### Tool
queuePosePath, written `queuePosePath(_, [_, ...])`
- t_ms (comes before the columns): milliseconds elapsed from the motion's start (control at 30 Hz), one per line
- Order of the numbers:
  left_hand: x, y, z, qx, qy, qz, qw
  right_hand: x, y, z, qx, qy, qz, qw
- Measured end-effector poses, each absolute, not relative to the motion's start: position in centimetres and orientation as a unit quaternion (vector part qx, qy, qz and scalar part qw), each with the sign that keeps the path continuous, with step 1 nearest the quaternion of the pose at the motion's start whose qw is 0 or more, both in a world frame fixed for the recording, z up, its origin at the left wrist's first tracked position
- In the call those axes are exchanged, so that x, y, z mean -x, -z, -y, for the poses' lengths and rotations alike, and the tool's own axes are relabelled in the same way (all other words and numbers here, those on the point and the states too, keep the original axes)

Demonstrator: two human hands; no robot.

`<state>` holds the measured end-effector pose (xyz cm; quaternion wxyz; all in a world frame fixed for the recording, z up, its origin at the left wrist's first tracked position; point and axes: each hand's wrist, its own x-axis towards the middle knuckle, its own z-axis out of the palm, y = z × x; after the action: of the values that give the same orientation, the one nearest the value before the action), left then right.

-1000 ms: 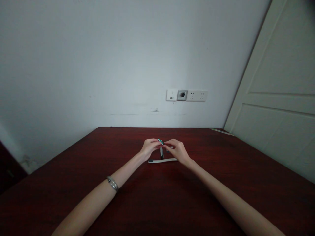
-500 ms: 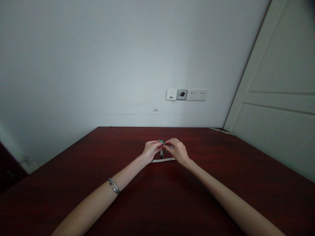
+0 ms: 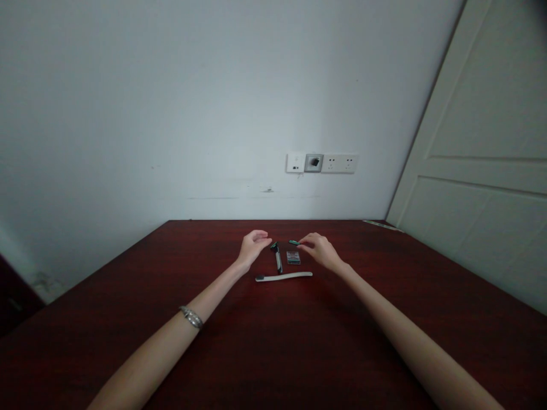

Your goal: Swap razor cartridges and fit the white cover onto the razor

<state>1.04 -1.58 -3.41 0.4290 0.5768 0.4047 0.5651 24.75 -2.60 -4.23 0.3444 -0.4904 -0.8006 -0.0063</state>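
Observation:
Both my arms reach out over a dark red wooden table (image 3: pixel 128 319). My right hand (image 3: pixel 320 250) pinches a small green piece (image 3: pixel 293 242) between its fingertips, just above a small flat rectangular pack (image 3: pixel 293 258). My left hand (image 3: pixel 253 245) is curled with its fingertips touching the top end of a short black and silver handle (image 3: pixel 277 260) that lies on the table. A long white handle (image 3: pixel 283 277) lies crosswise in front of both, untouched. A metal bracelet (image 3: pixel 191 317) is on my left wrist.
A pale wall rises behind the table, with a row of sockets (image 3: pixel 322 163) above the far edge. A white door (image 3: pixel 482 171) stands at the right. A thin pale strip (image 3: pixel 378 225) lies at the table's far right corner.
My hands were pinched together on the small green piece; now they have drawn apart. The right hand keeps the green piece, and the black and silver handle and small pack are uncovered.

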Motion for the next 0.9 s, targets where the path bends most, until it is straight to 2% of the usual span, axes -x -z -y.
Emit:
queuePosePath(300, [0.2,3.9,0.7,-0.566,-0.551,-0.434,0.433,-25.7,5.0,1.3,0.49,-0.026,0.84,0.232])
queuePosePath(900, [0.3,4.0,0.7,-0.578,-0.521,-0.452,0.435,-25.0,5.3,1.2,0.511,-0.024,0.837,0.193])
